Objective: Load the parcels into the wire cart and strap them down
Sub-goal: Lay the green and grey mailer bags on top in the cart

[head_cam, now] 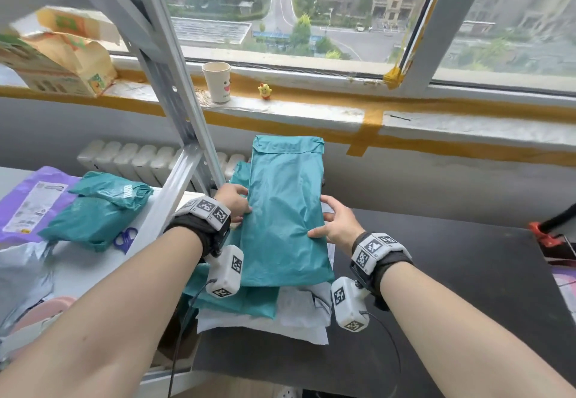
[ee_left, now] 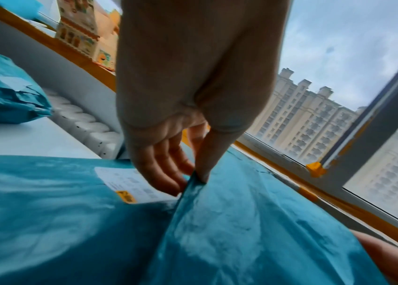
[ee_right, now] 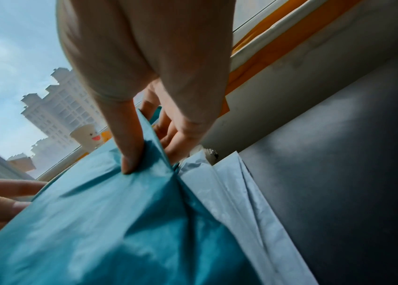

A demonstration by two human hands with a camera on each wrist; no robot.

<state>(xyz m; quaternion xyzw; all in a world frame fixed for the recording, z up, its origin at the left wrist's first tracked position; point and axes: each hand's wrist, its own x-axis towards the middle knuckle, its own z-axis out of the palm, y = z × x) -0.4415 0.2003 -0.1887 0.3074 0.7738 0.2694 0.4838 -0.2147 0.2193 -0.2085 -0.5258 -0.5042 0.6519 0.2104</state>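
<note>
A long teal parcel (head_cam: 285, 210) is held between both hands above a pile of parcels. My left hand (head_cam: 235, 203) pinches its left edge, thumb on top and fingers beneath (ee_left: 166, 173). My right hand (head_cam: 335, 221) grips its right edge, thumb (ee_right: 129, 146) pressing a crease into the top and fingers under it. Beneath lie another teal parcel (head_cam: 237, 301) with a white label (ee_left: 131, 183) and a white parcel (head_cam: 299, 319). No wire cart or strap shows in any view.
On the white shelf at left lie two more teal parcels (head_cam: 96, 213), a purple mailer (head_cam: 28, 201), blue scissors (head_cam: 126, 235) and a grey bag (head_cam: 21, 276). A metal shelf post (head_cam: 174, 92) rises close to my left hand. The black table (head_cam: 452, 288) stretches right; a cup (head_cam: 216, 83) stands on the sill.
</note>
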